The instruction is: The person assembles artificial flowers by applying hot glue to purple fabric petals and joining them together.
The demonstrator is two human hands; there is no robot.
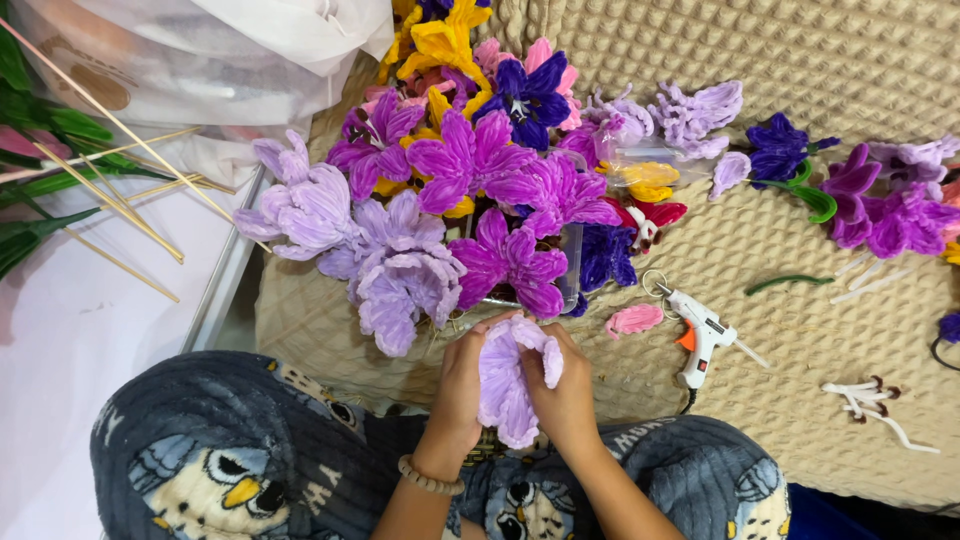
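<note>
Both my hands hold one pale lilac pipe-cleaner flower (pixel 507 385) just above my lap. My left hand (pixel 459 385) grips its left side, with a beaded bracelet on that wrist. My right hand (pixel 567 392) pinches the petals on its right side. Right in front of my hands lies a heap of finished fuzzy flowers: lavender ones (pixel 390 265), magenta ones (pixel 505 255) and dark purple ones (pixel 530 92), around a clear plastic box (pixel 571 262).
A white hot glue gun (pixel 700 340) lies to the right on the beige knobbly mat (pixel 800 60), beside a pink petal (pixel 634 319) and white stamens (pixel 870 400). More purple flowers (pixel 880 200) sit far right. Wooden sticks (pixel 120 200) and green leaves (pixel 40 130) lie left.
</note>
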